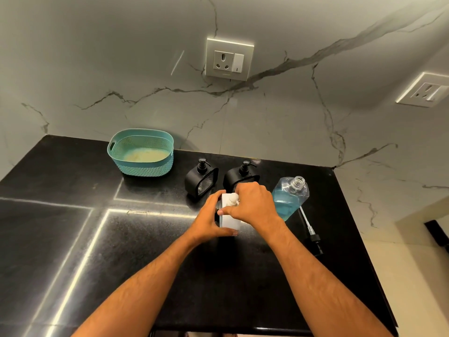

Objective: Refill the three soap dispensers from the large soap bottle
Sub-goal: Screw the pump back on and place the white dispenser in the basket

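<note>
A white soap dispenser (229,221) stands on the black counter (145,251) in front of two black dispensers (200,177) (240,175). My left hand (210,220) grips the white dispenser's body from the left. My right hand (255,203) has its fingers curled round the white pump head (233,198) on top. The large clear soap bottle (290,198), uncapped and about half full of blue soap, stands just right of my right hand. Its black pump with a long tube (312,233) lies on the counter beside it.
A teal perforated basket (141,153) sits at the back left of the counter. A marble wall with two power sockets (229,59) (424,91) rises behind. The counter's right edge (364,251) drops off past the lying pump.
</note>
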### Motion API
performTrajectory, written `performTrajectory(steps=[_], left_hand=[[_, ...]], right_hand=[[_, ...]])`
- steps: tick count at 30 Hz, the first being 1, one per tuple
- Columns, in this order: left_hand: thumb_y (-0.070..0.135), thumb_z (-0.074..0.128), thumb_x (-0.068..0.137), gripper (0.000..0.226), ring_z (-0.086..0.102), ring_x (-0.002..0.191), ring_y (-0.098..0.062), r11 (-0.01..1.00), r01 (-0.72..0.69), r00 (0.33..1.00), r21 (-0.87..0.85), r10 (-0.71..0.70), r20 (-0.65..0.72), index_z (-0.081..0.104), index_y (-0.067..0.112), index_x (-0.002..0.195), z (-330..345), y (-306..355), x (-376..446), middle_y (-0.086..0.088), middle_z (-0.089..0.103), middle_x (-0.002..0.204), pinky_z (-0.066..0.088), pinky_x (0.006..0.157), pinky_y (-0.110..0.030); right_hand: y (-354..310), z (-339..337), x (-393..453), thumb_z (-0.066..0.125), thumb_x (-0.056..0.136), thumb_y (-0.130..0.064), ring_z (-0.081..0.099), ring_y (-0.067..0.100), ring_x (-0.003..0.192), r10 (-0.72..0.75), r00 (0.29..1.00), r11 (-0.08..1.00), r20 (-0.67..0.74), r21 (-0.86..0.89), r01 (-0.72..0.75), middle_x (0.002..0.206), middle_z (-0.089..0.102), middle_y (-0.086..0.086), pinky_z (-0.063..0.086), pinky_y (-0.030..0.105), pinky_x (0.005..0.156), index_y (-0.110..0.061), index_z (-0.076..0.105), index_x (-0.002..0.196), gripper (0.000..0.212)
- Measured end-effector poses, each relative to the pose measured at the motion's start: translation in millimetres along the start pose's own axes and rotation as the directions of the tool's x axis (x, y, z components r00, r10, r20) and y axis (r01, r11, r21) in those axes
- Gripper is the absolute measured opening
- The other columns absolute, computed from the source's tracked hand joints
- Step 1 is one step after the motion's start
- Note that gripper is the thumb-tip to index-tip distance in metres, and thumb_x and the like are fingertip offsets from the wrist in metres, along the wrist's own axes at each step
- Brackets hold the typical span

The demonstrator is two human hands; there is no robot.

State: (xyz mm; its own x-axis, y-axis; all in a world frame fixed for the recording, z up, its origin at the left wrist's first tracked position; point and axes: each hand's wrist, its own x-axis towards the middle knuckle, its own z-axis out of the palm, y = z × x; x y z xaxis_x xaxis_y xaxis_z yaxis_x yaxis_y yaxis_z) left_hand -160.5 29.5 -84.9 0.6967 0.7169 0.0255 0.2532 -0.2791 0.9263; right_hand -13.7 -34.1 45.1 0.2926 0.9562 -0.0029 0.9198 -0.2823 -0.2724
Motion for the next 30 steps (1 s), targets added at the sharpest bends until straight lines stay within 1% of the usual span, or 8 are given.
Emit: performTrajectory(steps=[3,6,12,15,21,23,27,30], left_hand=[[0.043,0.1,0.059,0.12,0.053,0.135,-0.007,1.0,0.009,1.0,0.0,-0.009,-0.007,0.028,0.037,0.156,1,1,0,0.013,0.041,0.154,0.054,0.107,-0.035],[0.047,0.099,0.059,0.122,0.05,0.14,-0.013,1.0,-0.008,1.0,0.019,0.008,-0.011,0.027,0.035,0.157,2,0,1,0.013,0.041,0.156,0.052,0.11,-0.047],[0.043,0.099,0.061,0.121,0.047,0.142,-0.01,0.999,-0.005,1.0,0.048,0.006,-0.019,0.027,0.033,0.157,0,2,-1,0.012,0.041,0.155,0.049,0.113,-0.047],[0.042,0.099,0.061,0.121,0.048,0.141,-0.009,0.999,0.005,1.0,0.046,-0.004,-0.019,0.027,0.033,0.158,1,4,-2,0.012,0.041,0.154,0.05,0.112,-0.046],[0.043,0.099,0.061,0.12,0.047,0.14,-0.006,0.999,-0.002,1.0,0.054,0.002,-0.011,0.027,0.032,0.157,0,5,-2,0.012,0.041,0.153,0.049,0.114,-0.044],[0.042,0.099,0.061,0.12,0.048,0.139,-0.007,0.998,-0.004,1.0,0.059,0.004,-0.014,0.028,0.034,0.156,0,4,-2,0.012,0.042,0.152,0.05,0.112,-0.044],[0.044,0.097,0.061,0.118,0.049,0.136,-0.005,0.997,-0.004,1.0,0.071,0.005,-0.005,0.026,0.039,0.155,-1,6,-1,0.012,0.041,0.151,0.051,0.111,-0.044],[0.044,0.096,0.061,0.118,0.048,0.136,-0.005,0.997,-0.014,1.0,0.071,0.015,-0.007,0.028,0.035,0.156,-1,5,-1,0.012,0.042,0.15,0.051,0.111,-0.044]], right_hand=[[5,3,-11,0.088,0.059,-0.064,0.069,0.02,0.097,-0.017,1.0,0.986,-0.008,0.168,0.019,0.105,0.073,-0.005,0.057,0.042,0.086,-0.023,0.052,0.138,0.096],[5,3,-19,0.085,0.061,-0.066,0.071,0.022,0.093,-0.009,0.998,0.994,-0.068,0.112,0.017,0.094,0.074,-0.003,0.059,0.041,0.082,-0.025,0.033,0.152,0.112],[11,10,-23,0.088,0.057,-0.061,0.064,0.017,0.103,0.007,0.999,0.956,-0.039,0.292,0.005,0.107,0.072,-0.008,0.056,0.043,0.092,-0.028,0.03,0.155,0.119],[12,14,-26,0.09,0.058,-0.055,0.069,0.018,0.094,0.05,0.996,0.964,-0.078,0.265,-0.028,0.096,0.074,-0.004,0.058,0.04,0.087,-0.028,0.028,0.155,0.118],[15,21,-24,0.094,0.064,-0.024,0.062,0.014,0.105,0.055,0.995,0.905,-0.083,0.426,-0.014,0.116,0.068,-0.006,0.056,0.037,0.09,-0.026,0.046,0.145,0.094],[15,25,-23,0.09,0.068,-0.013,0.068,0.013,0.097,0.041,0.994,0.895,-0.102,0.446,0.009,0.109,0.073,-0.002,0.06,0.04,0.087,-0.024,0.056,0.135,0.076],[17,22,-18,0.094,0.065,-0.031,0.066,0.009,0.077,0.102,0.983,0.919,-0.155,0.392,-0.033,0.079,0.068,-0.009,0.057,0.032,0.075,-0.021,0.065,0.121,0.064],[18,23,-14,0.095,0.06,-0.032,0.063,0.013,0.094,0.016,0.989,0.924,-0.15,0.379,0.043,0.103,0.068,-0.006,0.055,0.034,0.084,-0.021,0.068,0.12,0.067]])
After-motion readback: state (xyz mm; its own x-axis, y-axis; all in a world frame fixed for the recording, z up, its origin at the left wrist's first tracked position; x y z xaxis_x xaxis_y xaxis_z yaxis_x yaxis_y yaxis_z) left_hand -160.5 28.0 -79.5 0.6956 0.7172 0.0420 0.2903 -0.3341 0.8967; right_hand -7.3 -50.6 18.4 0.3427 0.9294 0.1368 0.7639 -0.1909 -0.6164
